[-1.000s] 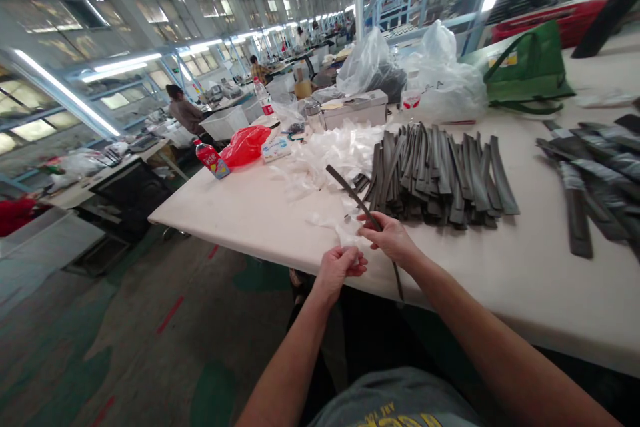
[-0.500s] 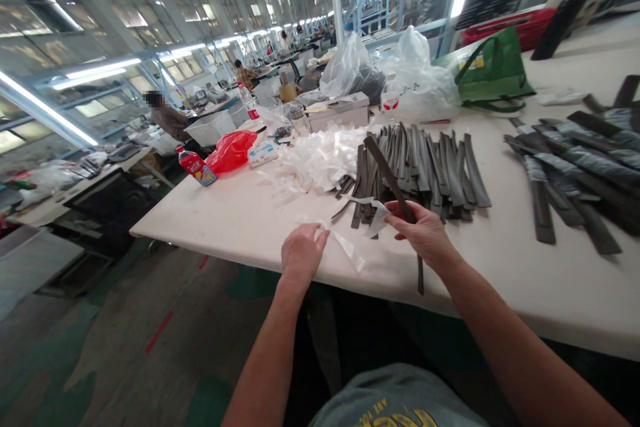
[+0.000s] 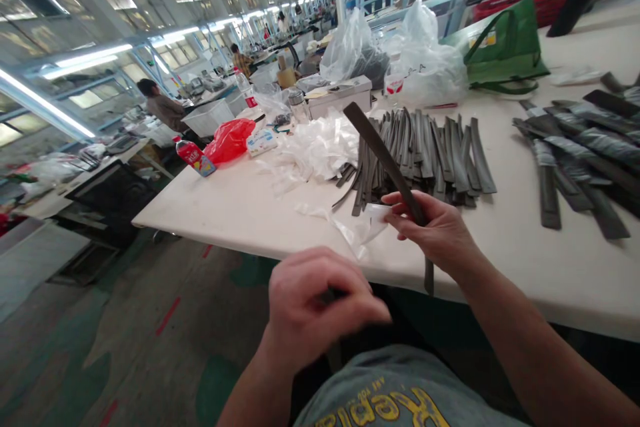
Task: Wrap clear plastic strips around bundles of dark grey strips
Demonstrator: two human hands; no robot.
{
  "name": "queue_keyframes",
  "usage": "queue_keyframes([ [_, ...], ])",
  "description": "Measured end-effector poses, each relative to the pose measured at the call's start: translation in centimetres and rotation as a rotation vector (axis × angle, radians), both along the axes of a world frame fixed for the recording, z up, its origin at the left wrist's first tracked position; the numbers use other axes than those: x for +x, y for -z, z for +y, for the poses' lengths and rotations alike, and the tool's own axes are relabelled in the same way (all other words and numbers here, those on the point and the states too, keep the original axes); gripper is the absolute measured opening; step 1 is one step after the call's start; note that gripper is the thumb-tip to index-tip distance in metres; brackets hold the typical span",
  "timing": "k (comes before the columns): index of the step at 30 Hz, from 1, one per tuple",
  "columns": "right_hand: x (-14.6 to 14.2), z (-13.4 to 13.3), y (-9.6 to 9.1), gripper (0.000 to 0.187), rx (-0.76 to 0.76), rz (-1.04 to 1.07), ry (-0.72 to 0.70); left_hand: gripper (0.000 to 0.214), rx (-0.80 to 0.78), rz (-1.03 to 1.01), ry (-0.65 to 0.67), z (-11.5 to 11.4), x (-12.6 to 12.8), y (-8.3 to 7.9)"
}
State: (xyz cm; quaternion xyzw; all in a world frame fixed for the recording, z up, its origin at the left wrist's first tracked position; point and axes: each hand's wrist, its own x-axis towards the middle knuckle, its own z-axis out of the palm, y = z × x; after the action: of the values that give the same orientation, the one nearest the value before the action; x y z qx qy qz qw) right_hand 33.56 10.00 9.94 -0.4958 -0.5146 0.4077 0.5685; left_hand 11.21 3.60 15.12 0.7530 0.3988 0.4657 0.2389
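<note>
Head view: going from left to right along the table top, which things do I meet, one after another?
Red drink bottle → red plastic bag → heap of clear plastic wrappers → pile of dark strips → wrapped strips at the right edge.

Lit brightly and evenly by ceiling tube lights [image 3: 50, 107]; glared at 1 upper-right tube; bowed toward edges; blurred on near left hand [image 3: 320, 307].
</note>
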Motion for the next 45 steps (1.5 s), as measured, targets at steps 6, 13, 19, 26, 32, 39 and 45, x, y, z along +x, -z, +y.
queue_keyframes([
  [6, -1.0, -1.1, 0.1, 0.03, 0.077, -0.191, -0.043, 0.022, -0.311, 0.276, 0.043, 5.0, 3.0, 2.3],
  [13, -1.2, -2.2, -0.6, 0.043, 0.028, -0.152, -0.193, 0.015, -0.486, -0.304, -0.056, 5.2, -1.1, 3.1],
  [19, -0.3, -4.0, 0.7, 0.054, -0.138, 0.015, -0.331, 0.03, -0.226, -1.116, -0.356, 4.2, -12.6, 0.7],
  [26, -2.9, -6.9, 5.3, 0.032, -0.021, -0.431, -0.461, 0.024, -0.61, -1.538, -0.62, -0.9, -12.4, 5.9],
  [32, -6.1, -8.5, 7.2, 0.015, 0.464, -0.685, -0.51, 0.023, -0.709, -1.72, -0.541, -1.9, -10.8, 8.3],
  [39, -7.7, -8.1, 7.2, 0.017, 0.53, -0.745, -0.494, 0.015, -0.754, -1.748, -0.389, -2.8, -9.7, 8.3],
  [45, -8.4, -7.9, 7.5, 0.017, 0.488, -0.797, -0.535, 0.01, -0.799, -1.723, -0.369, -3.4, -9.0, 8.6],
])
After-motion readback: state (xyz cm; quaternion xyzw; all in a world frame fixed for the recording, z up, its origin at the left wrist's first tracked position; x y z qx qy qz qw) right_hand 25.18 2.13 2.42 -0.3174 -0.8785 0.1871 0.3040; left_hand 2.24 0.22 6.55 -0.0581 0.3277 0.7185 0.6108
